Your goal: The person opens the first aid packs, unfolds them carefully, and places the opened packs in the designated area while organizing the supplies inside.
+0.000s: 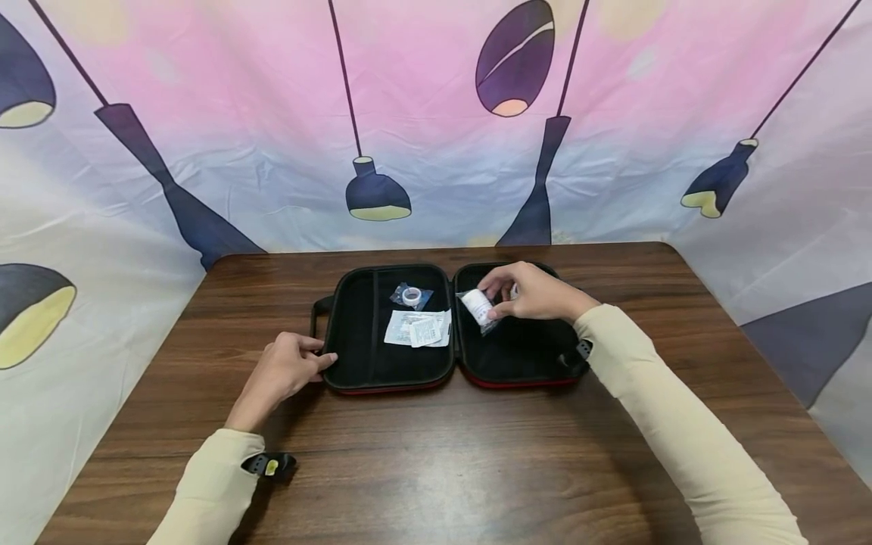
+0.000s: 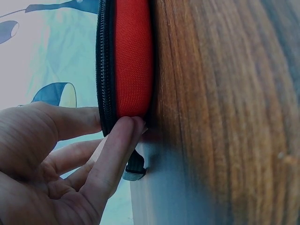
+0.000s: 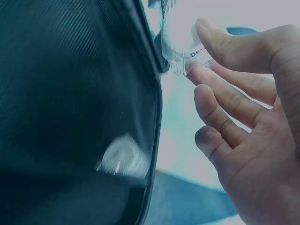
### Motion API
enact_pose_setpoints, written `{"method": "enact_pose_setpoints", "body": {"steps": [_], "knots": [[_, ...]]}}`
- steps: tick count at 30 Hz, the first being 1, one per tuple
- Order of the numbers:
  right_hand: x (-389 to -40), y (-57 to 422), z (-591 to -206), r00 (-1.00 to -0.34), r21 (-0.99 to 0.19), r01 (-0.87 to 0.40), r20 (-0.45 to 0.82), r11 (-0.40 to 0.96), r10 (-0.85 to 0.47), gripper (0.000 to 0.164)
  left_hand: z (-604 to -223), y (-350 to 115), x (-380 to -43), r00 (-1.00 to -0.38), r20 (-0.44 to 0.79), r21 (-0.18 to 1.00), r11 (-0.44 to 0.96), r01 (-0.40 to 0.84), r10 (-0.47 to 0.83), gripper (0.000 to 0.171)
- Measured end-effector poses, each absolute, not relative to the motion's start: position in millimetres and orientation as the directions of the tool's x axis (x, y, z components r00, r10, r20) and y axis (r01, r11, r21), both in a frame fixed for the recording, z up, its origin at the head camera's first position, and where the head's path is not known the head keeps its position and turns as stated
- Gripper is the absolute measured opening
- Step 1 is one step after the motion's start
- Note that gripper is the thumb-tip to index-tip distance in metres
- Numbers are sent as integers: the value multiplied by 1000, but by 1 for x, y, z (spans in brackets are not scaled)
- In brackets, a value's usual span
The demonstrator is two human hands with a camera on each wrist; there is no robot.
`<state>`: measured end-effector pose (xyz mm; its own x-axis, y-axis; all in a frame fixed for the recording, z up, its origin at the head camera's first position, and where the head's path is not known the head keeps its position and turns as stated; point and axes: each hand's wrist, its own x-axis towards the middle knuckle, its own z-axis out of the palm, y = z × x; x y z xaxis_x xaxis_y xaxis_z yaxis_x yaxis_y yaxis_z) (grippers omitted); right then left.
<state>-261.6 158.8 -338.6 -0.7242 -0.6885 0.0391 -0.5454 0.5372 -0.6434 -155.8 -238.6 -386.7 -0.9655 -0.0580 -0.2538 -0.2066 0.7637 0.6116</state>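
Note:
An open zip case (image 1: 350, 333), black inside with a red shell, lies spread flat on the table. My left hand (image 1: 289, 367) pinches the front left corner of its left half; in the left wrist view the fingers lie at the zipper edge (image 2: 107, 70) and on the red side (image 2: 133, 65). Over the right half, my right hand (image 1: 534, 294) holds a white bandage roll (image 1: 477, 306) in clear wrap between thumb and fingers. The left half contains a small white tape roll (image 1: 412, 296) in plastic, flat white packets (image 1: 398, 328) and a smaller square packet (image 1: 426, 331).
The brown wooden table (image 1: 450, 462) extends in front of the case and to both sides. A carry handle (image 1: 320, 306) sticks out on the case's left. Behind the table hangs a printed cloth (image 1: 272, 174) with lamp pictures.

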Motion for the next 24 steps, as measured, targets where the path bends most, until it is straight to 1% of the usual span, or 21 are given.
{"method": "enact_pose_setpoints", "body": {"steps": [5,13,24], "knots": [[-259,190,-344,-758,-648,-519,47,557,-651,40,-387,-240,-155,-968,-247,617,762,-196,-48,54],[-253,232,-355,-817,-641,-455,24,618,-576,40,-387,-240,-155,-966,-253,608,769,-199,-49,56],[-250,259,-367,-871,-643,-379,6,666,-491,39,-387,-240,-156,-965,-258,607,769,-201,-49,56]]}}
